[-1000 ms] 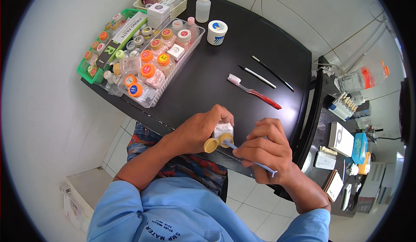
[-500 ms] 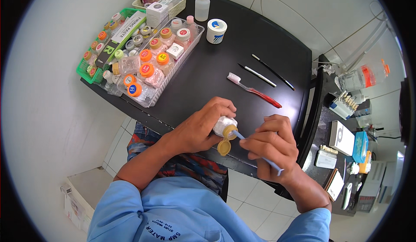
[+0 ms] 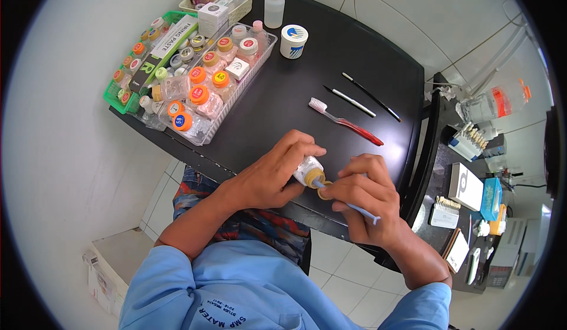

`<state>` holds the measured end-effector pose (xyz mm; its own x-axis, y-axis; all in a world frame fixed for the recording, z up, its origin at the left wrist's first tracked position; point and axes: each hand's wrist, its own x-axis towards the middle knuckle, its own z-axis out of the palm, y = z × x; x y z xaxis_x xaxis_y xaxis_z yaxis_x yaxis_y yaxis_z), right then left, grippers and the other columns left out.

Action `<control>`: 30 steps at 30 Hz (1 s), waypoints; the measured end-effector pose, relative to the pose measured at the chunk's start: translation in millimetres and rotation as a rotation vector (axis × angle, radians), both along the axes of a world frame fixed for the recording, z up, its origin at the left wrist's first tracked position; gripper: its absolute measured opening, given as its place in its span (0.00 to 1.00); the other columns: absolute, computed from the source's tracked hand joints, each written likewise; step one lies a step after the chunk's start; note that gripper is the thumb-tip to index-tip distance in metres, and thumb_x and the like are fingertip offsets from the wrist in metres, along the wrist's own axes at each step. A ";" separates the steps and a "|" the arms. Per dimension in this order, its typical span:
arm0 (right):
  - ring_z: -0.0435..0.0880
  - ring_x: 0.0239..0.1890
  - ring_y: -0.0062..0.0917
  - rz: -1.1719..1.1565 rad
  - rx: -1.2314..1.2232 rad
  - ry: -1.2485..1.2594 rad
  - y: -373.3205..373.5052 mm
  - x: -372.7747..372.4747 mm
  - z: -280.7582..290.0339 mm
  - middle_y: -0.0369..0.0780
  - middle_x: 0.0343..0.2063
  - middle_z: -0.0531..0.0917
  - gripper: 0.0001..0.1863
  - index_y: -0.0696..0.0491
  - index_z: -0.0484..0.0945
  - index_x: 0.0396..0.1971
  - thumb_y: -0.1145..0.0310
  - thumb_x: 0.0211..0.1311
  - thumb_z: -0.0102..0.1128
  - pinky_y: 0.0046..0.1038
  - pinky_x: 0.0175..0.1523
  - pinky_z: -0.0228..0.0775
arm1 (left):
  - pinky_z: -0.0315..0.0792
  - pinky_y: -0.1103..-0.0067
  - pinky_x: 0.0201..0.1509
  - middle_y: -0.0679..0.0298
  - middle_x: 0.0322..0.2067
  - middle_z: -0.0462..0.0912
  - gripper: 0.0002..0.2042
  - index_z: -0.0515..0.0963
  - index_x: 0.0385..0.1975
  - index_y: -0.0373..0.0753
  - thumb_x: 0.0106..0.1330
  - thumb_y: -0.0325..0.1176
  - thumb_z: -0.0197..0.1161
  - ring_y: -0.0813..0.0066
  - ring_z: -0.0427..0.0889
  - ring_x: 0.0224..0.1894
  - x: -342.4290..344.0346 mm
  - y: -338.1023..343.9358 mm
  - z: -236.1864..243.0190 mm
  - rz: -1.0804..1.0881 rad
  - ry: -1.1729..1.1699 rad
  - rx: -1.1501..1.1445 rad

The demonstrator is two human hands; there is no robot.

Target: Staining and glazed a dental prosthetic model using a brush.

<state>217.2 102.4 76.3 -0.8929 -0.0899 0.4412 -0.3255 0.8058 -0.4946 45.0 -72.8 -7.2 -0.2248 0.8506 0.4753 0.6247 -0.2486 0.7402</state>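
Landmark: the toothbrush [image 3: 351, 126], 1, red-handled, flat on the black desk [image 3: 283, 108].

Bottle [image 3: 307, 167], 1, small, whitish, with a yellow neck; nearer the person than the toothbrush, tilted, mouth to the right. Lid [image 3: 324, 192], 1, yellow, flipped open.
Stick [image 3: 366, 213], 1, pale blue; on the person's side of the toothbrush, one end at the bottle's mouth. Cannot tell how far in.

White pen-like tool [image 3: 354, 103], 1, and black brush [image 3: 372, 97], 1; both just beyond the toothbrush, roughly parallel to it.
Tub [image 3: 293, 42], 1, white, and nozzle bottle [image 3: 274, 11], 1; both beyond the toothbrush, to its left.
Baskets, 3, all left of the toothbrush: clear [image 3: 236, 97], green [image 3: 115, 101], cream [image 3: 242, 15]. Orange-capped jars in the clear one, 5.

Hands, 2, both nearer the person than the toothbrush.
Left hand [image 3: 269, 173]: half closed, fingers curled around the bottle.
Right hand [image 3: 366, 191]: nearly closed, thumb and fingers pinching the stick; fingertips beside the lid, contact unclear.
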 end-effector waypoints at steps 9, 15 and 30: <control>0.83 0.46 0.32 0.021 0.257 0.108 -7.3 -0.9 2.4 0.35 0.35 0.86 0.16 0.50 0.89 0.41 0.67 0.50 0.79 0.49 0.62 0.71 | 0.78 0.63 0.60 0.51 0.53 0.77 0.32 0.69 0.57 0.38 0.53 0.20 0.80 0.52 0.83 0.54 2.2 -2.6 -15.8 -0.017 -0.292 -0.101; 0.83 0.45 0.31 -0.001 0.201 0.090 -4.6 0.0 4.7 0.34 0.34 0.86 0.15 0.50 0.89 0.40 0.64 0.50 0.77 0.50 0.63 0.71 | 0.78 0.63 0.60 0.51 0.54 0.76 0.33 0.69 0.61 0.36 0.55 0.21 0.79 0.48 0.82 0.54 -0.8 -1.4 6.8 -0.039 -0.055 -0.037; 0.83 0.44 0.31 0.048 0.055 0.116 -4.1 0.5 0.9 0.34 0.36 0.87 0.18 0.49 0.90 0.42 0.72 0.47 0.78 0.44 0.59 0.73 | 0.76 0.64 0.62 0.54 0.55 0.77 0.33 0.65 0.60 0.39 0.59 0.20 0.79 0.56 0.81 0.58 -0.4 -1.2 -18.0 -0.091 -0.203 0.004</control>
